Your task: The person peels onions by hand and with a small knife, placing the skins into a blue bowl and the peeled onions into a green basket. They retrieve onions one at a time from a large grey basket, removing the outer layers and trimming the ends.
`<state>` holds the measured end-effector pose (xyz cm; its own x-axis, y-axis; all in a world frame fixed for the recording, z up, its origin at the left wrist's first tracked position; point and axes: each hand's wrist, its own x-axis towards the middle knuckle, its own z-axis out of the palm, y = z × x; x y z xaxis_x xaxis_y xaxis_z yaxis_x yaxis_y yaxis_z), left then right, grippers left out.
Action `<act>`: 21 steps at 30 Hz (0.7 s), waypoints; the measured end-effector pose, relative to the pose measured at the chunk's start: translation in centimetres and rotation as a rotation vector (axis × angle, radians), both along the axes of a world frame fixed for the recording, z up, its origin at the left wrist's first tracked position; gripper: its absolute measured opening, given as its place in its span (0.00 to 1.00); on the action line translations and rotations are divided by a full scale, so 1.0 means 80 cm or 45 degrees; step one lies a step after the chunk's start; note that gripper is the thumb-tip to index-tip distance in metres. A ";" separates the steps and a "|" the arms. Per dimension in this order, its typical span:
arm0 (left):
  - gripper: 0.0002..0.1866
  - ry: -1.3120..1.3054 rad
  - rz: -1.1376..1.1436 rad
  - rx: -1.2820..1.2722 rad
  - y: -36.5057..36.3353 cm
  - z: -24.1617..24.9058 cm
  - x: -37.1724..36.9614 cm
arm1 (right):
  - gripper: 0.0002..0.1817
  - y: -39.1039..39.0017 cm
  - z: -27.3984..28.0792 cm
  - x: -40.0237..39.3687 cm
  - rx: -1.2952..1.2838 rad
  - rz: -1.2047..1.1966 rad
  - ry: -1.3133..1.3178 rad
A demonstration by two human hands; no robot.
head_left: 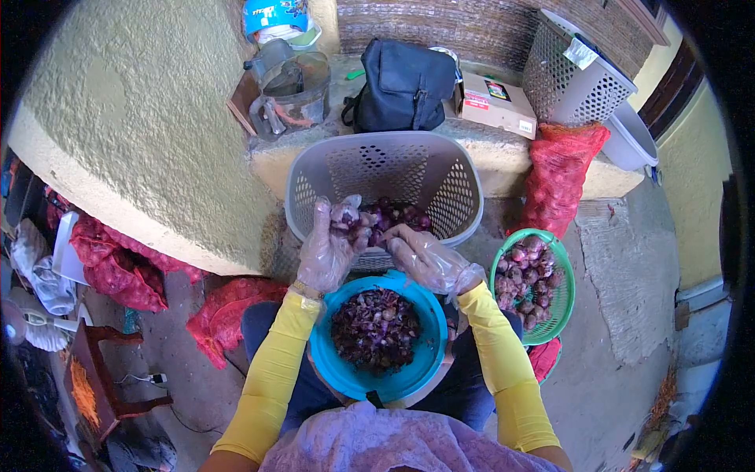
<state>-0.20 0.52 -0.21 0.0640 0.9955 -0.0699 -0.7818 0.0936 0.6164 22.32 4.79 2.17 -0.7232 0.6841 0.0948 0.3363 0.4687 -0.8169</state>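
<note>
Both hands wear clear plastic gloves and yellow sleeves. My left hand (324, 256), palm turned up, has its fingers curled around a small red onion (344, 218). Beside it, my right hand (431, 261) has its fingers bent together close to the left fingertips; what they pinch, if anything, is hidden. The hands are over the near rim of a grey perforated basket (314, 169), which has red onions (403, 214) at its bottom. Below the hands, a blue basin (431, 318) between my knees holds dark purple onion skins and pieces (375, 330).
A green basket (565, 311) of red onions stands at the right. Red mesh sacks (560, 177) lean against the ledge and lie at the left (228, 311). A black backpack (405, 82), a cardboard box (497, 102) and a clear bucket (303, 86) sit on the ledge. A small wooden stool (98, 377) is at the lower left.
</note>
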 end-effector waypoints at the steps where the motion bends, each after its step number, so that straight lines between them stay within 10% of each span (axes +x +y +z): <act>1: 0.33 -0.077 0.020 -0.067 0.001 -0.005 -0.001 | 0.19 0.001 0.000 -0.001 -0.095 -0.038 -0.011; 21: 0.28 0.056 0.029 -0.058 -0.003 -0.005 0.019 | 0.26 0.005 0.005 -0.010 0.102 -0.116 0.245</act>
<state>1.30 0.25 -0.62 0.0369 0.9924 -0.1177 -0.7565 0.1048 0.6455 21.49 5.17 2.54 -0.6221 0.7306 0.2814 0.2219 0.5092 -0.8315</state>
